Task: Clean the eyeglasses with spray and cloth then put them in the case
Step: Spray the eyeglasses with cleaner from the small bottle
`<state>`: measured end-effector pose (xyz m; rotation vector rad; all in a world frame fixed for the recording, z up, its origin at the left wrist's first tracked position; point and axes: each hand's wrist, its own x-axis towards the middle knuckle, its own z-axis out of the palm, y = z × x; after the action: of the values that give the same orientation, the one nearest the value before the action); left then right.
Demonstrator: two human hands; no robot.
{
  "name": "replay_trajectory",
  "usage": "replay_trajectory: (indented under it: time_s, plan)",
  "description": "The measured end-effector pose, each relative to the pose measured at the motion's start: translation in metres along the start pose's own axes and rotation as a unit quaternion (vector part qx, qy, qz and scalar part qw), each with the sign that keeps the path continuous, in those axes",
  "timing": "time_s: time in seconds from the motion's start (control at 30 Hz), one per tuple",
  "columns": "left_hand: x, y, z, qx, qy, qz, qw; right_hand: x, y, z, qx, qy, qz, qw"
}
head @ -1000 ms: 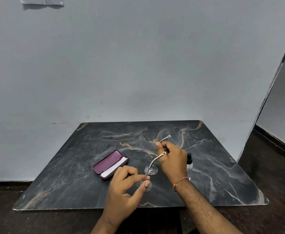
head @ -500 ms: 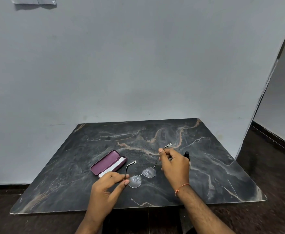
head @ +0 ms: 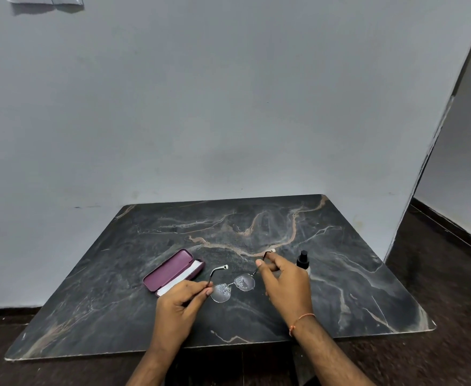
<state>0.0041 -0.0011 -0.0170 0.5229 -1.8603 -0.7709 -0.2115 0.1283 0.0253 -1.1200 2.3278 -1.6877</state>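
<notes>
Here we hold the eyeglasses (head: 233, 286) spread open just above the dark marble tabletop (head: 354, 288), near its near-centre, with the lenses toward us and the temples pointing away. The left hand (head: 180, 305) pinches the left temple close to its hinge between thumb and fingertips; the right hand (head: 286, 284) pinches the right temple farther along its length, fingers curled round the thin metal, so both grips are clamped on the frame. Both lenses carry what look like fine droplets, denser on the left lens, so we judge that spraying is done and wiping comes next. To do the step well, we keep each grip on the temples only and never on the glass, support the frame evenly so the bridge is not twisted, and set or steady the frame before one hand releases to fetch the cloth. The frame is thin, rimmed in pale metal, with rounded clear lenses and light temple tips; it will flex easily, so light pressure is advised. The maroon case (head: 173, 271) lies open just left of the eyeglasses, with a white strip inside that may be the cloth; we cannot confirm this. The spray bottle (head: 302, 260) with a black cap stands upright just beyond the right hand.
</notes>
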Motion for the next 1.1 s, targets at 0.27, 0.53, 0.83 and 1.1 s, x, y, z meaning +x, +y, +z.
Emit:
replay_trajectory:
  time_s: [0.27,0.53,0.83,1.1]
  plan:
    - [0.013,-0.008,0.03,0.005,0.019,-0.045,0.999,-0.027,0.002,-0.042,-0.089,0.139,-0.09,0.982]
    - [0.016,-0.016,0.036,0.005,0.048,-0.062,0.997,-0.021,0.028,-0.049,-0.136,0.116,-0.057,0.982]
    - [0.017,-0.018,0.036,0.008,0.064,-0.051,0.997,-0.022,0.049,-0.035,-0.173,0.051,-0.008,0.984]
    - [0.016,-0.021,0.035,0.001,0.062,-0.035,0.997,-0.041,0.021,-0.031,-0.039,-0.083,-0.023,0.996]
